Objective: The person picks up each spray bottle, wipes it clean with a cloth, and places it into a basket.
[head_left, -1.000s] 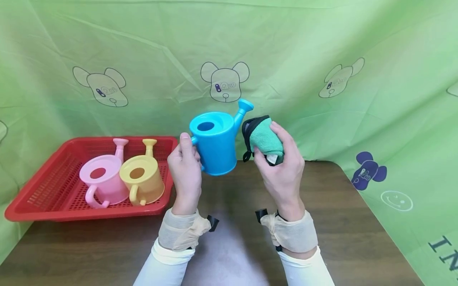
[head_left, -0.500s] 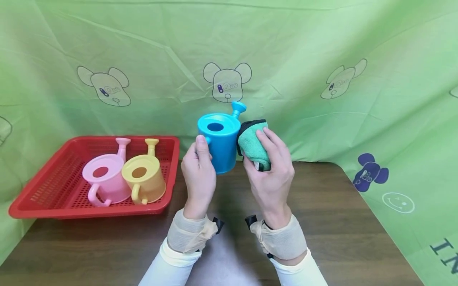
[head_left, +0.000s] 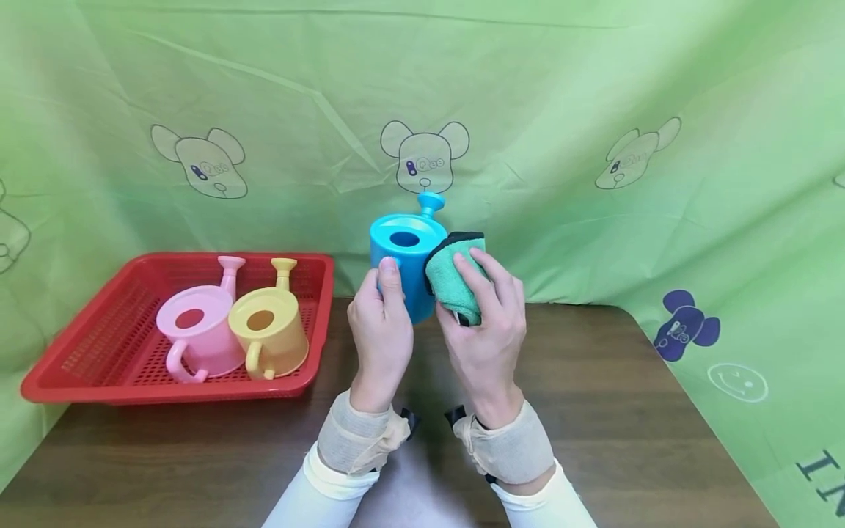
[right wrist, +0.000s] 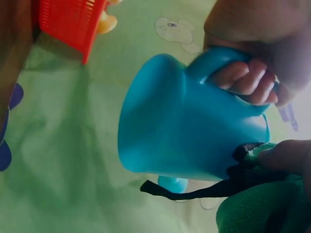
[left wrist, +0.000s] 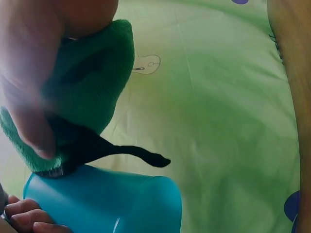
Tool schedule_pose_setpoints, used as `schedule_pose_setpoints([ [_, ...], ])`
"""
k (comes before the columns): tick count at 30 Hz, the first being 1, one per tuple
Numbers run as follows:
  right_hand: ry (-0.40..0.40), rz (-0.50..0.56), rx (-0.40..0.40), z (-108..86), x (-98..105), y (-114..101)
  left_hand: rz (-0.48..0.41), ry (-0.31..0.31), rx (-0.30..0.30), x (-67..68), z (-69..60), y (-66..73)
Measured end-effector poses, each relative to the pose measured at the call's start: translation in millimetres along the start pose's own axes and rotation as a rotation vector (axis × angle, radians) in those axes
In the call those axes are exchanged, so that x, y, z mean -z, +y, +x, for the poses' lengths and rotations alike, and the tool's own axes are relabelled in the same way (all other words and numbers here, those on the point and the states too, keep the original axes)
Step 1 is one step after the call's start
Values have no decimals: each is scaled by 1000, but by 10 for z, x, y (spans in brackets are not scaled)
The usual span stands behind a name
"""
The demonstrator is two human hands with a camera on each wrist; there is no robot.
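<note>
My left hand [head_left: 383,334] grips a blue watering can [head_left: 414,275] by its handle and holds it above the table. The right wrist view shows several left fingers [right wrist: 250,80] curled through the blue handle. In my right hand [head_left: 485,337] is a folded green cloth [head_left: 455,279] with black edging, held against the can's right side. A black loop hangs from the cloth [left wrist: 92,82] in the left wrist view, where the cloth touches the can's body [left wrist: 121,199]. The can's spout points away from me, toward the backdrop.
At the left a red plastic basket [head_left: 86,392] holds a pink watering can [head_left: 205,330] and a yellow watering can [head_left: 273,330], side by side. A green printed curtain [head_left: 541,88] hangs behind the brown wooden table [head_left: 594,411].
The blue can has moved slightly right and turned, its spout swinging from the right toward the back. My right hand has brought the cloth leftward from beside the can onto its side.
</note>
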State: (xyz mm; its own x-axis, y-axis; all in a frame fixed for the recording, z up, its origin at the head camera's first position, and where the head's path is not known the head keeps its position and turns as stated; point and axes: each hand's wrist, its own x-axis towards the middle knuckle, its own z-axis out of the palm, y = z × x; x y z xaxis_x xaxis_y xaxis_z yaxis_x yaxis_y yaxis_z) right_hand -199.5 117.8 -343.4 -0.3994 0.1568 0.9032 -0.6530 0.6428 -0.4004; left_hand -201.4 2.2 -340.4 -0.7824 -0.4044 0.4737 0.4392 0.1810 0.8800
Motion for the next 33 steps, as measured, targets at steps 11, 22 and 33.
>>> schedule_pose_setpoints([
  [11, -14, 5, 65, -53, -97, -36, -2, -18, -62, -46, -31, 12],
  [22, -69, -18, 47, -57, -75, -12, 94, 9, -169, -63, -92, -5],
  [33, -155, -18, 76, -67, -72, -1, 43, 61, -183, -13, -28, -31],
])
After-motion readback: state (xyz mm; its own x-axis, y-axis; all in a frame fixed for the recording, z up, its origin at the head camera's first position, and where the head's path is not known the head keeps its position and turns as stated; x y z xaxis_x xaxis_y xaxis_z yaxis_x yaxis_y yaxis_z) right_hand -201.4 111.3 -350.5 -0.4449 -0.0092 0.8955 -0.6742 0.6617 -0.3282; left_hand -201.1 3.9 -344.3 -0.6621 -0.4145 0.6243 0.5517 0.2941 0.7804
